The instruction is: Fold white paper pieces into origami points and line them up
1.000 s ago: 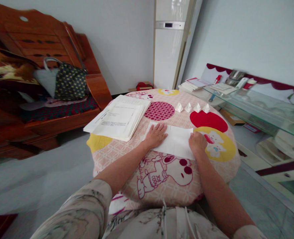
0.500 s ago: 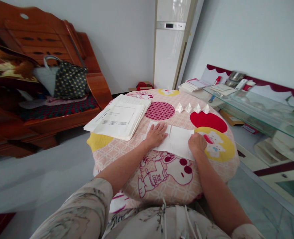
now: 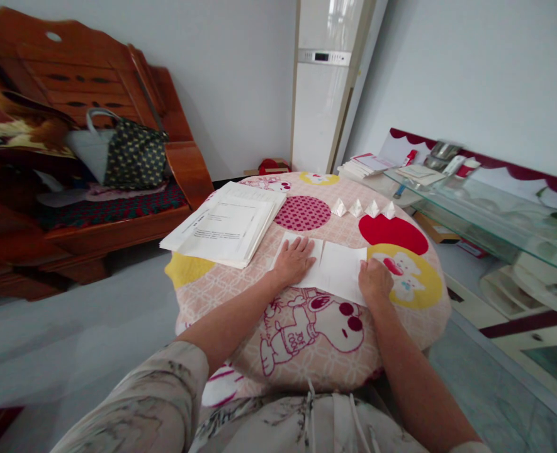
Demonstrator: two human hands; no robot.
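Observation:
A white sheet of paper (image 3: 339, 264) lies across the patterned cloth in front of me. From its upper edge, a narrow slit runs down beside my left hand. My left hand (image 3: 294, 261) rests flat on the left part of the sheet, fingers spread. At the opposite end, my right hand (image 3: 375, 280) is closed on the sheet's right edge, thumb uppermost; its other fingertips are hidden. Beyond the sheet stands a row of several small folded white paper pieces (image 3: 357, 208), apart from both hands. A stack of printed papers (image 3: 226, 223) sits at the left of the table.
The round table wears a pink cartoon-patterned cloth (image 3: 301, 352). To its right is a glass-topped cabinet (image 3: 490, 220) bearing papers, a cup and other items. A wooden bench (image 3: 188, 170) with a patterned bag (image 3: 136, 154) stands left; a tall white appliance (image 3: 318, 107) is behind.
The slit in the sheet looks slightly wider. My right hand has shifted a little downward with the paper's edge, while my left hand stays flat on the sheet.

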